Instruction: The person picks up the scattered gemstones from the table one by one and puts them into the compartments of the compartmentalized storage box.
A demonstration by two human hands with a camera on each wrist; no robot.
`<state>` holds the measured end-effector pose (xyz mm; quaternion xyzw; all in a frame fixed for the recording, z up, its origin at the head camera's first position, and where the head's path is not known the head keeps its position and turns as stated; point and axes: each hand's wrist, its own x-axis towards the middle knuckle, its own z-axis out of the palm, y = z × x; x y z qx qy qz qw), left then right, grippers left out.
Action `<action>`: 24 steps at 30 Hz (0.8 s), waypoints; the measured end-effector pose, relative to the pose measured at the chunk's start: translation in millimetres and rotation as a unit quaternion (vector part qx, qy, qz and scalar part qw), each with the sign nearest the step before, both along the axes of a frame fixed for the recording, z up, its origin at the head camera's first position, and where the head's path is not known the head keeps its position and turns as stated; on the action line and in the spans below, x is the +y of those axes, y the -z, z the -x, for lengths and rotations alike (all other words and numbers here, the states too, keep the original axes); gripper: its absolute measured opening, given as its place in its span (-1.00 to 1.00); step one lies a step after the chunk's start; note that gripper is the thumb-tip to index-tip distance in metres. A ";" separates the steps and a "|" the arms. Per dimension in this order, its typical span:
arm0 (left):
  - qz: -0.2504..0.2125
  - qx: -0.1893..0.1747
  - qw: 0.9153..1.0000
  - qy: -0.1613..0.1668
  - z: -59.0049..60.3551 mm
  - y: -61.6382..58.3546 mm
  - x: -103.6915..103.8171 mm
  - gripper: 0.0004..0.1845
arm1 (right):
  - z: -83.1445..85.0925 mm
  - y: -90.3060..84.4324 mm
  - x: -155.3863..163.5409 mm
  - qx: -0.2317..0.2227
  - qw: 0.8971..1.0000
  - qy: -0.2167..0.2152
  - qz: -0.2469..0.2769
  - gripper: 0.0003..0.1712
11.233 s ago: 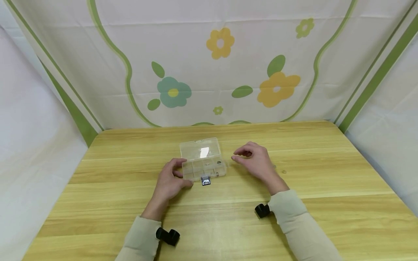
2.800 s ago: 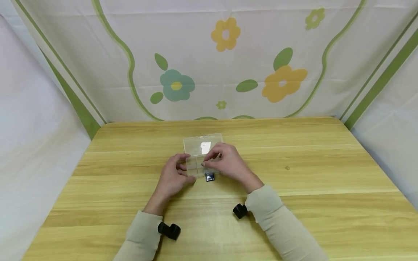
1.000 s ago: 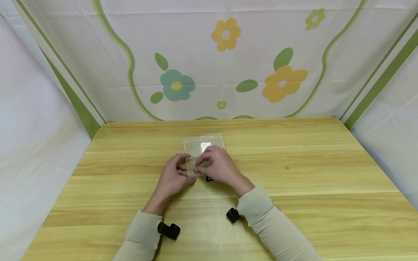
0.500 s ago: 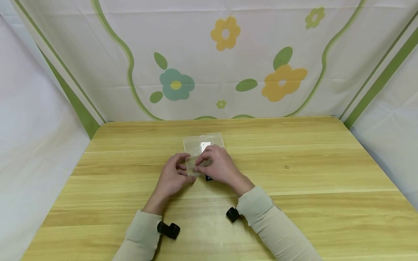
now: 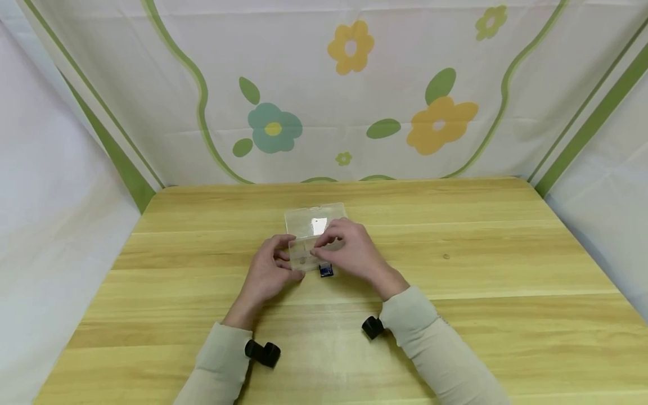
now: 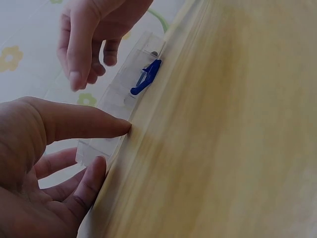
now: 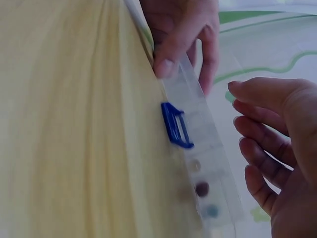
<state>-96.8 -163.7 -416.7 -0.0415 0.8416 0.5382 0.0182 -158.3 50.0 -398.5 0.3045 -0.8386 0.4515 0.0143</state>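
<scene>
A small clear plastic compartment box (image 5: 304,256) lies on the wooden table (image 5: 455,315), its lid (image 5: 314,219) folded back open and a blue latch (image 5: 326,271) on its front wall. My left hand (image 5: 284,260) grips the box's left end, thumb on the front wall (image 6: 111,126) and fingers behind. Above the right half of the box hovers my right hand (image 5: 324,248), fingers loosely curved and nothing seen in them. In the right wrist view the box (image 7: 208,163) shows small beads (image 7: 202,189) in its compartments beside the latch (image 7: 176,125).
A tiny round item (image 5: 446,257) lies on the table to the right of the hands. Flowered cloth walls (image 5: 354,101) close off the back and both sides. Black camera mounts sit on both wrists.
My right hand has drawn back to the right from over the box's left compartments, uncovering the blue latch. The left hand and the box have stayed put.
</scene>
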 end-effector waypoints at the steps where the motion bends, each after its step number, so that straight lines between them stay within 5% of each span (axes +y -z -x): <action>1: 0.000 -0.001 1.000 0.000 0.3 -0.2 -0.1 -0.18 | 0.4 -0.2 2.7 -0.004 1.000 0.004 0.000 -0.92; 24: -0.009 -0.003 1.000 -0.008 0.1 -0.1 -0.5 -0.16 | 3.4 8.8 97.1 -0.074 0.988 0.131 -0.033 -0.92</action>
